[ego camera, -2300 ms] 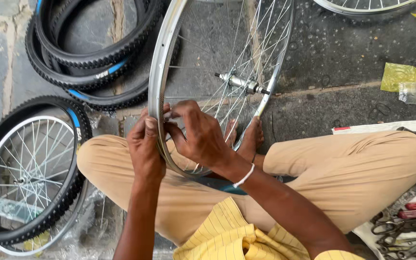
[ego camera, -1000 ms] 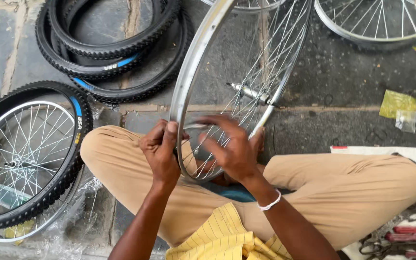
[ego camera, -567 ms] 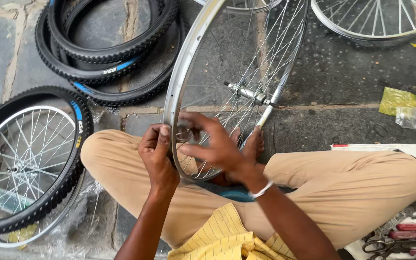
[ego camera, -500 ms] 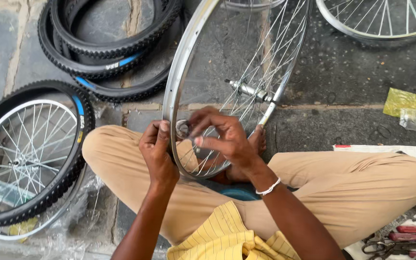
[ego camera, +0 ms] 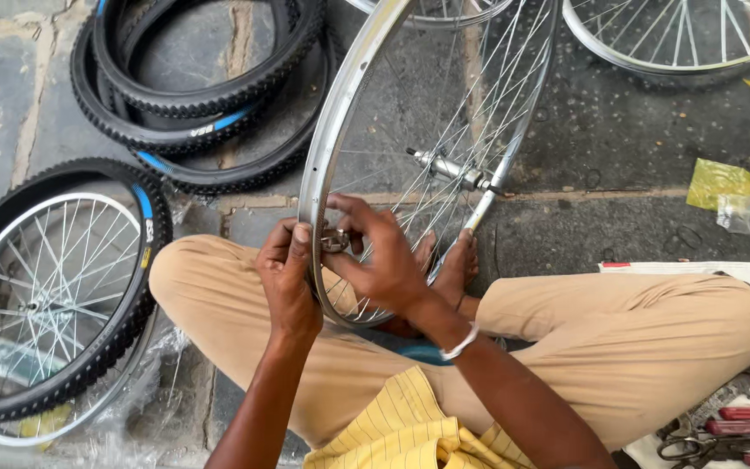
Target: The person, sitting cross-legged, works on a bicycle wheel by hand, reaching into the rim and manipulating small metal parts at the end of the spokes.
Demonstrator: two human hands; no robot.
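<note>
A bare silver bicycle wheel rim (ego camera: 333, 130) with thin spokes and a metal hub (ego camera: 449, 167) stands upright between my crossed legs, its lower edge resting near my bare feet (ego camera: 455, 265). My left hand (ego camera: 288, 278) grips the rim's near edge from the outside. My right hand (ego camera: 375, 256) reaches through the spokes and pinches a small round metal tool (ego camera: 335, 241) against the inner side of the rim.
A wheel with a black knobby tyre (ego camera: 49, 287) lies at my left knee on clear plastic. Loose black tyres (ego camera: 193, 95) are stacked behind it. Another bare rim (ego camera: 679, 43) lies top right. Red-handled tools and scissors (ego camera: 731, 430) sit on white cloth at right.
The rim has been turned a little and my right hand has shifted along its inner edge with the small tool. My left hand keeps its grip on the rim.
</note>
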